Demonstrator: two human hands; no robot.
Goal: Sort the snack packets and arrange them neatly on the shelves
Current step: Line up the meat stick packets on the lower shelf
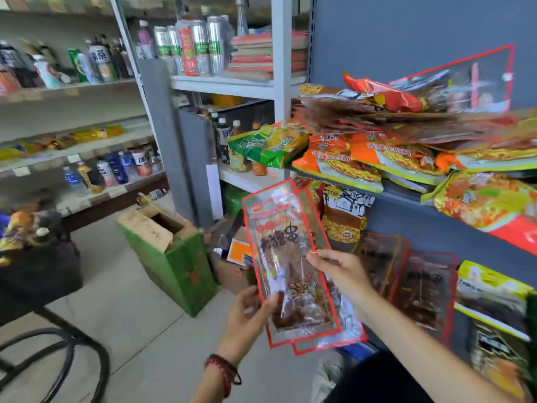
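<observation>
Left hand: my left hand (247,314) is clamped on the lower left edge of the clear red-edged packet (286,257), fingers curled round it.
Right hand: my right hand (341,271) pinches the right edge of the same packet at about mid-height.
Held item: the packet stands upright, tilted slightly left, in the air in front of the shelves. A second packet (350,327) of the same kind lies directly behind it, offset to the right.
Wrist: a red and dark bracelet (225,370) sits on my left wrist.
Lower shelf, right: dark red-edged packets (421,289) stand just beside my right forearm, with yellow-green packets (491,289) further right.
Upper shelf (404,200): orange packets (348,161) are piled loosely, overhanging the edge. Brown packets (392,120) lie on top, and green packets (270,144) sit at the left end.
Floor: an open green carton (174,257) stands to the left of my hands.
Far shelves: bottles (116,170) on the left; cans (200,45) above.
</observation>
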